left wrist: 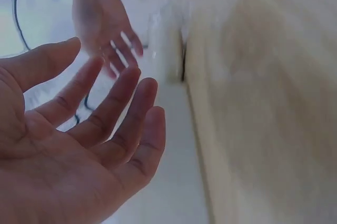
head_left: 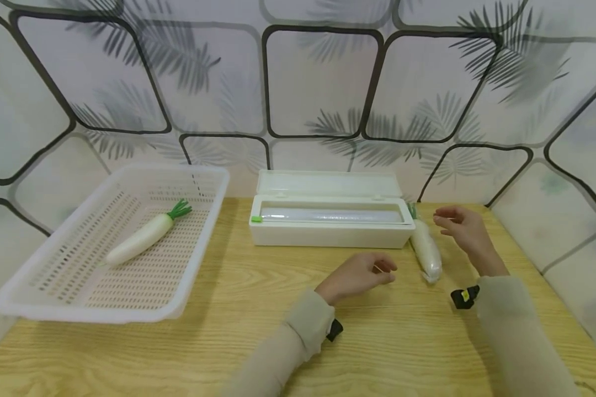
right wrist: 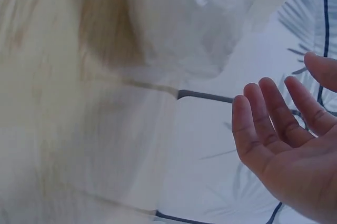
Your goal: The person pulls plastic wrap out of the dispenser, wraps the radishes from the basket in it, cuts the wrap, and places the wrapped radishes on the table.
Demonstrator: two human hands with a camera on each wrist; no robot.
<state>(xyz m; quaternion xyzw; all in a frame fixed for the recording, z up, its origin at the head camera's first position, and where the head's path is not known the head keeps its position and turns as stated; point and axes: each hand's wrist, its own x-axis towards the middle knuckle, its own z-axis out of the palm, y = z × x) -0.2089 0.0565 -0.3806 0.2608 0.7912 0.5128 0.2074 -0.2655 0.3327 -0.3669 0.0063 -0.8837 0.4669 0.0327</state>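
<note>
A white radish wrapped in clear film (head_left: 426, 251) lies on the table against the right end of a white cling film box (head_left: 328, 236). To its right, my right hand (head_left: 464, 234) hovers with loosely bent fingers and holds nothing. On the other side, my left hand (head_left: 357, 275) is in front of the box, its fingers relaxed and nothing in them. Both wrist views show the palms bare; the wrapped radish (right wrist: 184, 23) appears large and blurred in the right one. The box lid (head_left: 328, 183) stands raised, with a roll of film (head_left: 330, 215) inside.
At the left stands a white perforated basket (head_left: 179, 300) with an unwrapped white radish (head_left: 141, 240) in it, green stems toward the back. A green tab (head_left: 256, 219) sits at the box's left front edge. Patterned cloth walls (head_left: 323, 82) rise behind the wooden table (head_left: 228, 353) and at both sides.
</note>
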